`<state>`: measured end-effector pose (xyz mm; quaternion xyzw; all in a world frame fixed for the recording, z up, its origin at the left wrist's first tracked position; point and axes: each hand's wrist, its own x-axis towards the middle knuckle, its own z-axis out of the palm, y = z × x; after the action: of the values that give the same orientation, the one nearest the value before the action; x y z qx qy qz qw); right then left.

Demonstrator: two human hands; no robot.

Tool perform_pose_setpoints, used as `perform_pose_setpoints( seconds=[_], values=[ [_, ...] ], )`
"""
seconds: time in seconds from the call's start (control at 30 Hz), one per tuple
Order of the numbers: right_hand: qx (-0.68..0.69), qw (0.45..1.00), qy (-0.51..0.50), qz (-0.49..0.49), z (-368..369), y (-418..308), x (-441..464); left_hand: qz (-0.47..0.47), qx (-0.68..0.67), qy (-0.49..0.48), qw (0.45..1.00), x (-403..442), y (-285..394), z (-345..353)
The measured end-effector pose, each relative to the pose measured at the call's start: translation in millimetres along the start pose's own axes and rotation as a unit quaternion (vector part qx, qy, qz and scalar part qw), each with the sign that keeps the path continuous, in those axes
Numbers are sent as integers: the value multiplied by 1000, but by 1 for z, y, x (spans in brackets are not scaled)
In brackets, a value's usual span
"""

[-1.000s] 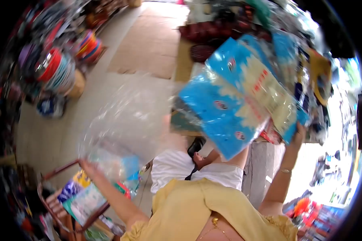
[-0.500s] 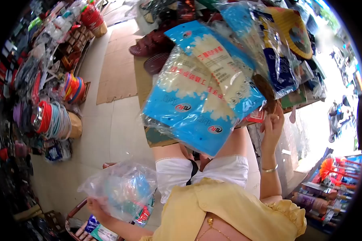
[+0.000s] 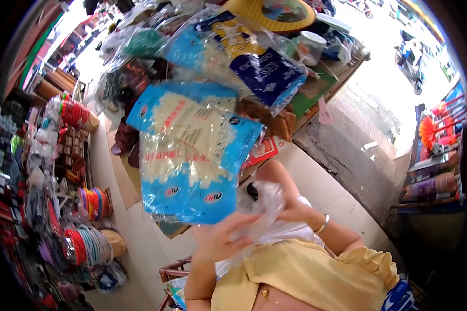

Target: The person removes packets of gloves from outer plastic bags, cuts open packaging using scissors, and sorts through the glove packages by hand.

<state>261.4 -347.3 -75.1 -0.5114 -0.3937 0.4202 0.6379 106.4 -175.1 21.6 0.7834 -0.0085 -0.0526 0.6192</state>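
Observation:
In front of my lap, my left hand (image 3: 224, 239) and my right hand (image 3: 294, 209) are close together on a crumpled clear plastic bag (image 3: 269, 199). The right fingers pinch its side, while the left fingers and thumb close round its other edge; both are slightly blurred. What the bag contains, if anything, I cannot make out. Just beyond my hands lie blue-and-cream plastic packets (image 3: 192, 150) with red printing, overlapping on a low table. A red packet (image 3: 262, 151) sits at their right edge, near my right forearm.
Dark blue packaging (image 3: 270, 72), a yellow straw hat (image 3: 270, 14) and a white lidded jar (image 3: 311, 45) crowd the table's far side. Goods fill shelves on the left, with rope spools (image 3: 96, 247). A wooden-framed basket (image 3: 174, 272) stands below my left arm.
My left hand has come up from the basket side with a clear bag, and my right hand has left the table edge to meet it. The view has turned right.

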Motion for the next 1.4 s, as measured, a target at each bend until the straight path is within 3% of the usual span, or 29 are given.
perform_pose_setpoints(
  seconds=[0.03, 0.07, 0.1, 0.17, 0.2, 0.3, 0.4, 0.43, 0.5, 0.57, 0.6, 0.63, 0.7, 0.8, 0.87, 0.93, 1.07, 1.13, 1.23, 1.4],
  values=[
    [62, 995, 65, -42, -18, 9, -1, 45, -55, 60, 996, 10, 5, -7],
    [102, 984, 143, 11, -35, 13, -13, 89, -110, 121, 982, 22, 10, -16],
    [140, 974, 167, 55, -56, 11, -24, 89, -157, 130, 975, 37, 16, -30],
    [175, 945, 277, -2, -69, -10, -30, 81, -238, 159, 955, 80, 28, -57],
    [180, 944, 277, -6, -76, -7, -35, 74, -273, 180, 942, 107, 33, -68],
    [232, 868, 434, -63, -84, -10, -41, 28, -301, 262, 916, 187, 12, -108],
    [255, 850, 460, -31, -94, -3, -52, -75, -368, 371, 849, 260, -24, -141],
    [262, 862, 430, -62, -100, 7, -54, -72, -364, 370, 852, 276, -24, -146],
    [295, 847, 435, -77, -104, 13, -60, -162, -414, 444, 778, 303, -21, -149],
    [326, 832, 439, -89, -109, 17, -66, -169, -396, 434, 791, 315, -16, -150],
    [291, 843, 450, -48, -114, 22, -70, -177, -379, 427, 802, 319, -14, -151],
    [255, 852, 458, -6, -119, 25, -72, -173, -379, 431, 801, 326, -22, -157],
    [220, 861, 459, 4, -127, 24, -69, -117, -445, 342, 820, 334, -41, -170],
    [168, 883, 439, 10, -147, 18, -55, -100, -460, 318, 823, 341, -45, -175],
    [150, 898, 414, 6, -163, 15, -41, -48, -445, 326, 833, 349, -54, -186],
    [72, 908, 412, -10, -179, 8, -20, -26, -452, 374, 810, 338, -18, -164],
    [57, 905, 419, -40, -192, -15, 18, 5, -486, 352, 800, 320, -22, -177],
    [41, 904, 423, -32, -186, -17, 21, -16, -415, 368, 832, 293, -21, -176],
    [69, 844, 530, -41, -160, -27, 12, 33, -448, 390, 804, 245, 11, -146],
    [-81, 884, 453, -85, -129, -28, -7, 56, -463, 405, 786, 174, 13, -122]
  ],
)
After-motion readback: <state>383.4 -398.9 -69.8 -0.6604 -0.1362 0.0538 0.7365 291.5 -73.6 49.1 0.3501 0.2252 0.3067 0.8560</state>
